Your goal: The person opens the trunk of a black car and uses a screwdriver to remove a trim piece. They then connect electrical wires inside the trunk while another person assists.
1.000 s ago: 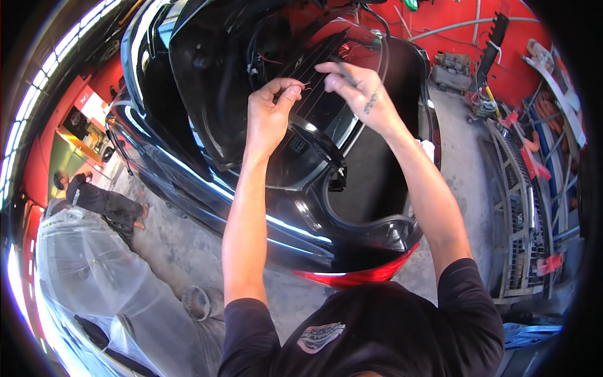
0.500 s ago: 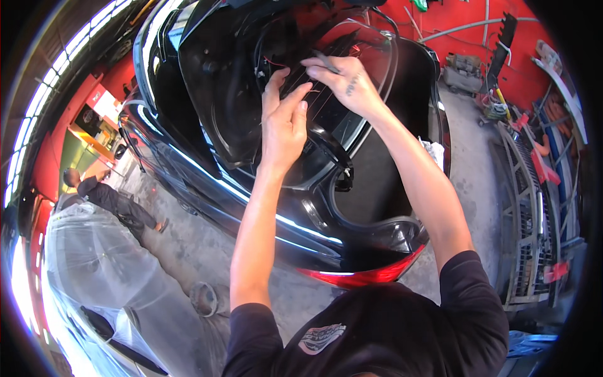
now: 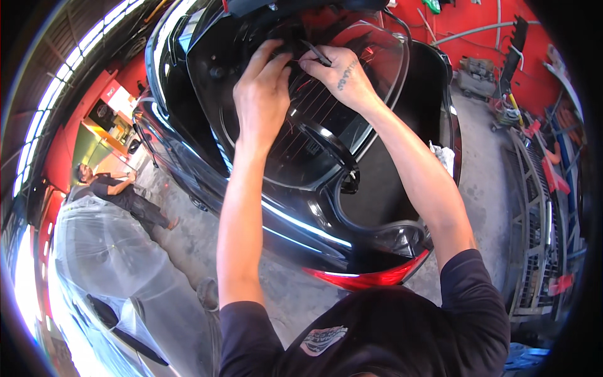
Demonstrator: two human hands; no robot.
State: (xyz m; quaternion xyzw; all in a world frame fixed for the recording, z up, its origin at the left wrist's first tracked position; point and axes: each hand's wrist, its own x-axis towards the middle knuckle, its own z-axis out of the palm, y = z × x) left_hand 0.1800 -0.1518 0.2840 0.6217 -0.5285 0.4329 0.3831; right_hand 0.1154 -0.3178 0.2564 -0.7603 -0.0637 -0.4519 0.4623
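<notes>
The right hand point(image 3: 341, 76) has its thumb and fingers drawn together, with a slim dark tool point(image 3: 316, 54) held among them, its bare end angled up toward the left. Just beside it, the left hand point(image 3: 260, 94) reaches up with bent fingers; its fingertips are lost against the dark background, so I cannot tell whether that grip pinches anything. A faint reddish strand point(image 3: 295, 60) shows between the two, too small to read clearly. The work looks to be midway: the tool is in use or poised, and no finished result can be made out. Below the hands lie a lined glass pane point(image 3: 314, 108) and the black car point(image 3: 301, 213) with its red tail light point(image 3: 370, 276). Farther left stands a co-worker point(image 3: 129, 196), near a plastic-draped shape point(image 3: 129, 264).
</notes>
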